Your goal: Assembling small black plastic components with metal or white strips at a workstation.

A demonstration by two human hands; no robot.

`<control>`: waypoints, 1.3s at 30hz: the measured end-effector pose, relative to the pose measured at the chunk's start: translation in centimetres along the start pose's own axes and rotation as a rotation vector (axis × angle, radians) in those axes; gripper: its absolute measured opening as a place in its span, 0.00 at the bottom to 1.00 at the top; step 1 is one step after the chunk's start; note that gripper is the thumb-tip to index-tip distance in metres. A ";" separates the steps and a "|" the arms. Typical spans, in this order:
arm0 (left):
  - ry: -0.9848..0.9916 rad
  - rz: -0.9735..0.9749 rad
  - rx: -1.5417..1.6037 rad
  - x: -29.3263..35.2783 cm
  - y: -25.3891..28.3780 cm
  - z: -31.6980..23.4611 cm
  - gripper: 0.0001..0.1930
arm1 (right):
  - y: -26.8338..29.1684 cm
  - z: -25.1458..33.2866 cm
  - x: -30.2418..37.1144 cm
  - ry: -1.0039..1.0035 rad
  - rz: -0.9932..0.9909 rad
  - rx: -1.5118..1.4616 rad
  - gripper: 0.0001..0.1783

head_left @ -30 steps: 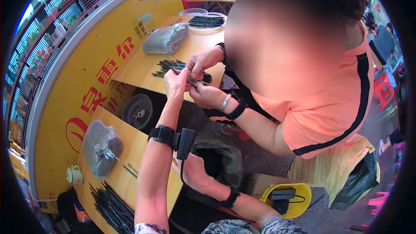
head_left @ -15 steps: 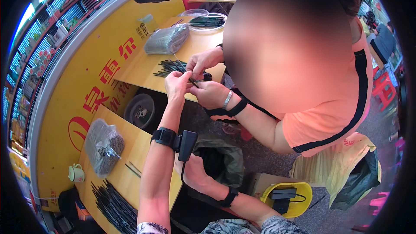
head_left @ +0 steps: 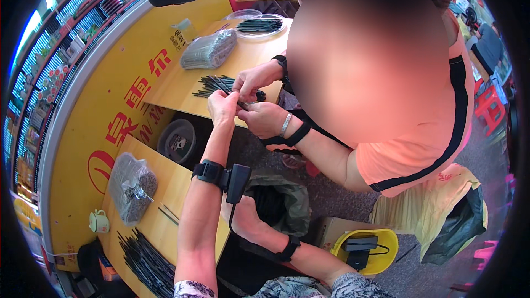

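Note:
My left hand reaches forward over the edge of the far table, thumb and fingers pinched on a thin dark stick. A co-worker's two hands meet mine at the same stick. Just behind our hands, a pile of dark sticks lies on that table. My right hand is lower and nearer to me, partly behind my left forearm. Its fingers are hidden. On the near table a larger bundle of long dark sticks lies by my left arm, with a couple of loose sticks apart from it.
Clear bags of small pieces and of thin items lie on the tables. A round plastic tray holds more sticks. Between the tables is a round tub. Sacks and a yellow bucket stand on the floor.
The whole view has shifted slightly. My left hand and the co-worker's hands stay together at the stick, with little visible movement.

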State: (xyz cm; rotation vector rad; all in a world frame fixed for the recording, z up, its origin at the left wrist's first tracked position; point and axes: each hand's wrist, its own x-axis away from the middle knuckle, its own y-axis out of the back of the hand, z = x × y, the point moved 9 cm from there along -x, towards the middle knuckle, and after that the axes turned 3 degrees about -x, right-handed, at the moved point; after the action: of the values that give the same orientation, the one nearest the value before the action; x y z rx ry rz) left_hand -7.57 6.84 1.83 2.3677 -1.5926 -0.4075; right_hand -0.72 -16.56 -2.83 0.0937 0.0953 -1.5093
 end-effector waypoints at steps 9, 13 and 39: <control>-0.035 -0.043 0.008 0.2 -0.9 -0.2 0.08 | -0.6 -3.4 -0.2 -0.008 0.021 -0.184 0.09; 0.005 -0.051 0.080 0.1 0.5 1.8 0.08 | 3.4 4.7 -2.6 -0.098 0.316 0.498 0.04; 0.252 0.156 0.458 3.3 -0.8 2.4 0.07 | 9.5 2.5 -7.2 0.076 -0.049 0.484 0.08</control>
State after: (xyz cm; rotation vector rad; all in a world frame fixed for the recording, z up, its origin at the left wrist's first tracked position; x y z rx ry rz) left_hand -6.60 3.88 -0.94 2.4484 -1.8818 0.3111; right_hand 8.32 -9.20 0.49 0.5390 -0.2108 -1.5523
